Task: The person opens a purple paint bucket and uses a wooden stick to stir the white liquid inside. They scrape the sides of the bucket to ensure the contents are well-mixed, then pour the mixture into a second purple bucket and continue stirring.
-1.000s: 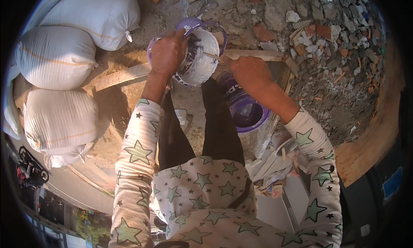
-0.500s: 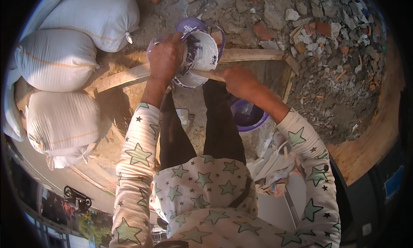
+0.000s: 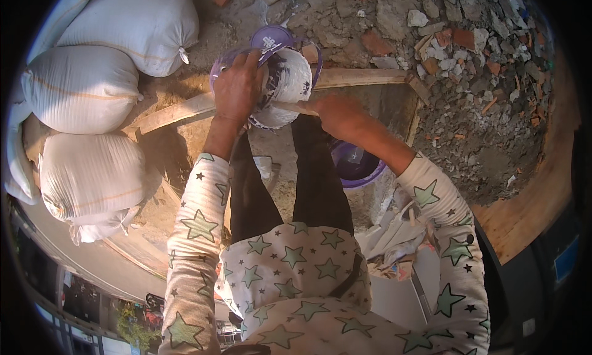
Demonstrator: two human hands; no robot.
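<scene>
Clenched at the left side of a purple bucket with the left hand; some fingers hidden, so exact hold on rim or wall impossible to tell. Grasping a pale stick in the fingers of the right hand, slightly blurred. Held tilted, mouth toward the right hand, beyond the dark trousers; cannot tell about any support underneath. Reaching with the stick inside the mouth, near the white coating.

Risks, by judgement: might twist or tip under a hard push, being gripped at one side only. Might skid off a slick wall, knocking knuckles on the rim. Might snag on the loose purple handle. Might flick white drips onto the trousers or into the second purple bucket, open just below the right forearm.
</scene>
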